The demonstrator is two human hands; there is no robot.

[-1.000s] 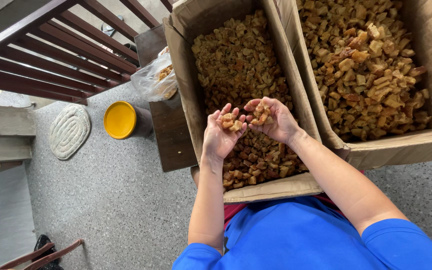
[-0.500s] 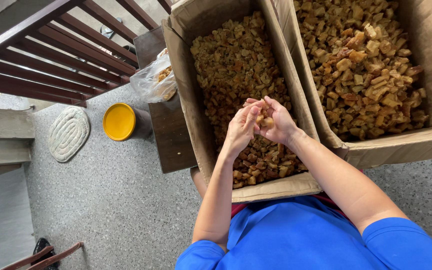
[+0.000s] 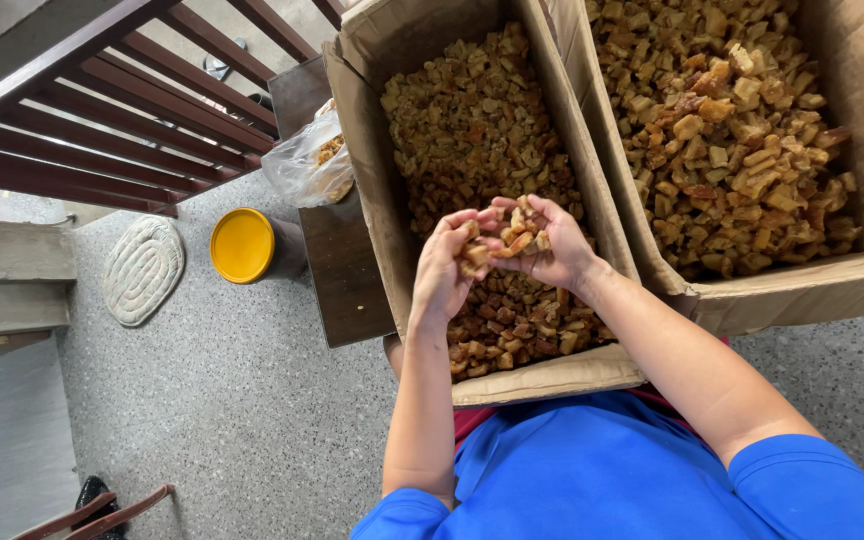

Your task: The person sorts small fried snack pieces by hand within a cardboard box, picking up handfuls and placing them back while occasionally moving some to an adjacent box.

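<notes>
Two open cardboard boxes sit in front of me, both filled with small brown dried chunks. Over the left box [image 3: 372,190] my left hand [image 3: 442,275] and my right hand [image 3: 552,250] are raised together, each cupping a handful of the brown chunks [image 3: 517,235]. The palms tilt toward each other and the fingers touch at the top. The right box [image 3: 802,290] holds lighter, larger pieces and lies just beyond my right forearm. My blue shirt fills the bottom of the view.
A clear plastic bag of chunks [image 3: 312,165] rests on a dark wooden stool [image 3: 337,270] left of the boxes. A yellow-lidded bucket [image 3: 242,245] and a pale oval mat [image 3: 142,270] sit on the speckled floor. Dark wooden railing [image 3: 102,130] runs along the upper left.
My hands went from open palms side by side to pressed close together, and now part slightly again, still holding chunks above the left box.
</notes>
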